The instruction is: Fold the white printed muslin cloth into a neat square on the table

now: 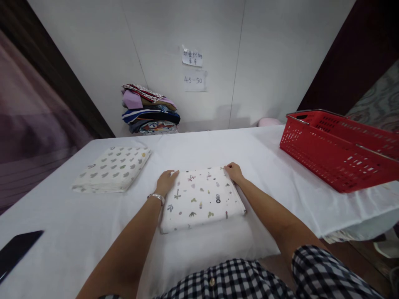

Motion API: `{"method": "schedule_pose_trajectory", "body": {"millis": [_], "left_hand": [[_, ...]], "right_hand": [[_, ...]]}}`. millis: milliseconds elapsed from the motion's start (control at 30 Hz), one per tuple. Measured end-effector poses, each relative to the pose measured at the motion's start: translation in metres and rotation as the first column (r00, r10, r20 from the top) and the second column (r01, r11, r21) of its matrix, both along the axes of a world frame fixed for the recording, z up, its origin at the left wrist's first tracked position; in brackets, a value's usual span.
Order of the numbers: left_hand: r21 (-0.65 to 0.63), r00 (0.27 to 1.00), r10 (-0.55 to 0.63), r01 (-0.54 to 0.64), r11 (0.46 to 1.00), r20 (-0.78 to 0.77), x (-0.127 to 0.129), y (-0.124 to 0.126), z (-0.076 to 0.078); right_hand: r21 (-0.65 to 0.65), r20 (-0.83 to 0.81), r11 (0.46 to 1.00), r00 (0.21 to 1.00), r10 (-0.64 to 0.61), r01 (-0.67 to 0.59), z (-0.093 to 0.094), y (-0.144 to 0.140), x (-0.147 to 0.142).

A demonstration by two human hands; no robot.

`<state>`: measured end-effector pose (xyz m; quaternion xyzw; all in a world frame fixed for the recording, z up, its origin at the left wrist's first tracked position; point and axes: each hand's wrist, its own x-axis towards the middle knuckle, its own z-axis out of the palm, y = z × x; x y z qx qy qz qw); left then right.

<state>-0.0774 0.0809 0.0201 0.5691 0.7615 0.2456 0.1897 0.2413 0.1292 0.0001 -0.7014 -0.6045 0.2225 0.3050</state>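
Note:
A folded white cloth (202, 197) printed with small plants and shapes lies flat on the table in front of me. At its far left corner is my left hand (166, 182), wearing a silver bracelet (156, 197), with fingers closed on the edge. My right hand (235, 172) pinches the far right corner between thumb and fingers. The fingertips under the cloth are partly hidden. To the left, apart from both hands, rests a second folded white cloth (115, 168) with a grey leaf-like print.
A red plastic basket (321, 145) stands on the right of the white-covered table (215, 147). Piled folded fabrics (151, 112) sit by the back wall, left of two paper signs (195, 80). A dark flat object (18, 251) lies at the near left.

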Motion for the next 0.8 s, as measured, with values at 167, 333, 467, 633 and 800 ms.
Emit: {"method": "schedule_pose_trajectory", "body": {"millis": [167,333,467,633,800], "left_hand": [[-0.037,0.999,0.004,-0.002,0.999,0.049,0.002,0.001,0.006],[-0.067,1.0,0.008,-0.009,0.998,-0.004,0.005,0.002,0.01],[0.068,0.959,-0.017,0.037,0.997,-0.283,0.017,-0.006,0.012],[0.093,0.805,-0.316,0.414,0.906,-0.503,0.05,-0.024,0.009],[-0.013,0.711,-0.492,0.563,0.826,-0.502,0.07,-0.034,-0.004]], "right_hand": [[-0.03,0.033,0.999,0.999,0.02,-0.019,0.004,0.0,0.001],[-0.038,0.062,0.998,0.997,0.046,-0.044,0.005,-0.002,0.002],[-0.043,0.091,0.997,0.994,0.064,-0.06,0.005,-0.005,0.002],[-0.061,0.139,0.995,0.986,0.09,-0.082,0.009,-0.006,0.003],[-0.047,0.213,0.992,0.969,0.129,-0.121,0.028,-0.016,-0.005]]}}
